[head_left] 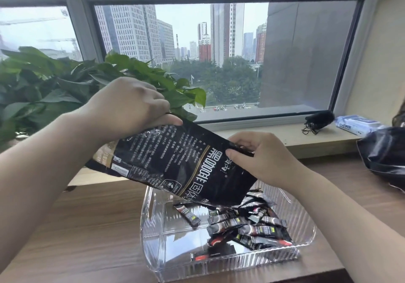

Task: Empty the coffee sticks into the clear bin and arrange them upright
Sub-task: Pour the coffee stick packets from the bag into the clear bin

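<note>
**Booth:** What's in your hands?

**Me:** A glossy black foil pouch [175, 162], crinkled, held over the clear bin [151, 234]. Its long axis slants from upper left down to lower right, with the lower end dipping into the bin.

**Booth:** And the grip?

**Me:** My left hand [131, 105] is clamped over the raised end, fingers curled round it. My right hand [260, 157] pinches the pouch's right edge between thumb and fingers.

**Booth:** Any print?

**Me:** Big white Chinese characters, turned sideways and upside down to me — 黑咖啡 among them. The fine print is too small to read.

**Booth:** The bin?

**Me:** Clear hard plastic with ribbed walls and a slot handle on the left wall, sitting on the wood-grain table [76, 228] at lower centre. The sticks [252, 228] are slim black sachets heaped flat in its right half, pointing every way — none upright. One lies alone, diagonal, nearer the left.

**Booth:** Behind you?

**Me:** A leafy green plant [43, 85] at left.
</note>
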